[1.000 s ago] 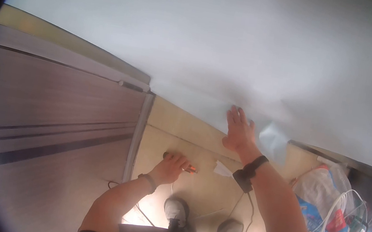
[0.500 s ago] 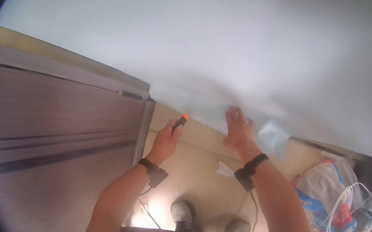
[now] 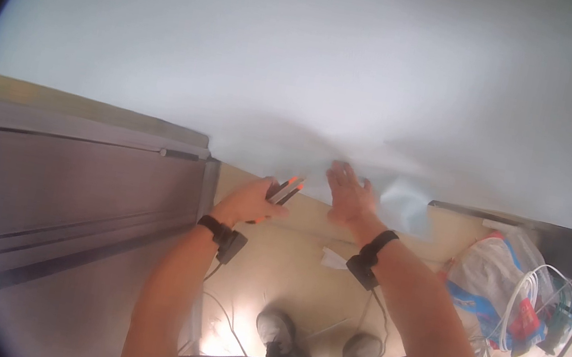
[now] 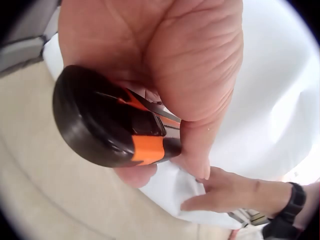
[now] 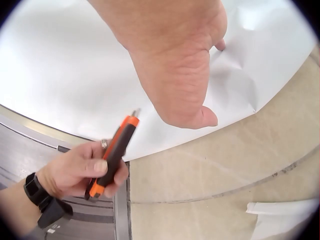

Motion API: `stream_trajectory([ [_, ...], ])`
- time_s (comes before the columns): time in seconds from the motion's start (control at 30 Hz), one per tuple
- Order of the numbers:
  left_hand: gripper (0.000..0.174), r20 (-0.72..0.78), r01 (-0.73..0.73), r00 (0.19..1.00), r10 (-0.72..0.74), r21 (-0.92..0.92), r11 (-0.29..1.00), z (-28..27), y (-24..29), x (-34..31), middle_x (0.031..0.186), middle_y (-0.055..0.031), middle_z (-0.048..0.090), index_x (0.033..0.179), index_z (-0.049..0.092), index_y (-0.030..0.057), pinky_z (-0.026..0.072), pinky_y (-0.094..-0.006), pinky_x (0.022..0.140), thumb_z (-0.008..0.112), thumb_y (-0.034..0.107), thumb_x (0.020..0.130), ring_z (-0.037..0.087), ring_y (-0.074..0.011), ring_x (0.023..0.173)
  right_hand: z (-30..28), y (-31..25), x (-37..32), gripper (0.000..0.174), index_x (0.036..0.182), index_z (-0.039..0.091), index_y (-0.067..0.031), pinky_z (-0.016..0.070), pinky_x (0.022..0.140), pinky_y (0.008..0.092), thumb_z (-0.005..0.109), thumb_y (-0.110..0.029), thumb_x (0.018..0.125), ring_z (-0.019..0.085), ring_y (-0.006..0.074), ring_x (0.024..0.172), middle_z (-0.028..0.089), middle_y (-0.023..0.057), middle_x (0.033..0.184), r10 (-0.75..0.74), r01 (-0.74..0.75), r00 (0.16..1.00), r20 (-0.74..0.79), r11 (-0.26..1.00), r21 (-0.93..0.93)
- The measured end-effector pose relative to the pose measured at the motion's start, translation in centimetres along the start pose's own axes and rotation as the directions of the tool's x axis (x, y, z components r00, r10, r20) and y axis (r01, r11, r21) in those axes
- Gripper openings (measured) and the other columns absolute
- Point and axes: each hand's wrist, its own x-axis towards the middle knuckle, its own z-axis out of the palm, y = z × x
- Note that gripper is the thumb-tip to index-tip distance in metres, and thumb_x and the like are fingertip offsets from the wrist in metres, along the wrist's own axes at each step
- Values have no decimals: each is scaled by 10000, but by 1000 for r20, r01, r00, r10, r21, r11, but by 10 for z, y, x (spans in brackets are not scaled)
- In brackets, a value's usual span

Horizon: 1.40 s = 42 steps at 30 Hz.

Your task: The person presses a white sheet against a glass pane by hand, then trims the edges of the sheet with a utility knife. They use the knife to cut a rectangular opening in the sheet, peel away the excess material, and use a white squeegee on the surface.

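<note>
My left hand [image 3: 246, 200] grips a black and orange utility knife [image 5: 120, 150], its metal tip showing past the orange nose near the edge of a large white sheet [image 3: 321, 56]. In the left wrist view the knife's rounded black butt [image 4: 90, 117] faces the camera, and part of the handle is hidden in the palm. To the right, my right hand [image 3: 351, 198] lies with its fingers extended against the sheet by its lower edge. A creased, folded flap [image 3: 406, 205] of the sheet sits just beside that hand.
A brownish-grey panel [image 3: 77, 204] with dark stripes and a handle stands at the left. On the tiled floor [image 5: 180, 180] lies a small white scrap [image 3: 334, 259]. Plastic bags [image 3: 486, 272] and a coiled white cable [image 3: 520, 308] are at the right.
My left hand has risen from low over the floor to the sheet's edge, and the knife now shows with its tip toward the sheet. My right hand stays against the sheet.
</note>
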Motion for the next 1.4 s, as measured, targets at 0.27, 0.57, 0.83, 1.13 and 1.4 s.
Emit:
stream_trajectory([
  [0.27, 451, 293, 131, 956, 27, -504, 853, 72, -66, -52, 953, -67, 658, 1325, 485, -9, 512, -287, 668, 638, 121, 921, 616, -122, 762, 9, 5, -6, 885, 1537, 340, -88, 274, 1177, 572, 707, -140, 733, 176, 254, 1542, 224, 65, 1659, -2, 5, 998, -63, 999, 41],
  [0.57, 271, -145, -249, 949, 279, 197, 948, 64, -51, -58, 949, -121, 691, 1169, 551, 17, 523, -393, 784, 625, 95, 921, 672, -296, 863, 19, 13, -10, 893, 1561, 315, -113, 249, 1188, 543, 692, -156, 752, 146, 226, 1551, 213, 54, 1665, -71, 73, 984, -163, 997, 4],
  [0.83, 213, -58, -432, 730, 681, 733, 525, 38, -29, 31, 1470, -142, 481, 1055, 605, 18, 494, -464, 991, 616, -23, 846, 436, -375, 1379, 18, 36, -13, 784, 1513, 415, -116, 286, 1157, 517, 669, -117, 771, 209, 211, 1531, 261, 49, 1650, -144, 151, 969, -199, 988, 24],
  [1.13, 186, -57, -376, 848, 527, 636, 673, 34, -14, 68, 1545, -77, 421, 1023, 664, 12, 514, -436, 1001, 591, -26, 856, 397, -330, 1413, -5, 83, -35, 598, 1422, 507, -106, 329, 1126, 539, 646, -166, 843, 301, 193, 1484, 351, 50, 1600, -148, 154, 985, -93, 987, 56],
  [1.4, 509, 105, -417, 841, 530, 749, 514, 29, -11, 71, 1505, -253, 411, 1427, 428, -73, 426, -450, 1085, 517, 58, 943, 450, -436, 1331, 10, 113, -94, 641, 1450, 467, -68, 409, 1090, 541, 647, -309, 884, 430, 313, 1397, 434, 164, 1524, 142, -146, 976, -165, 989, -12],
])
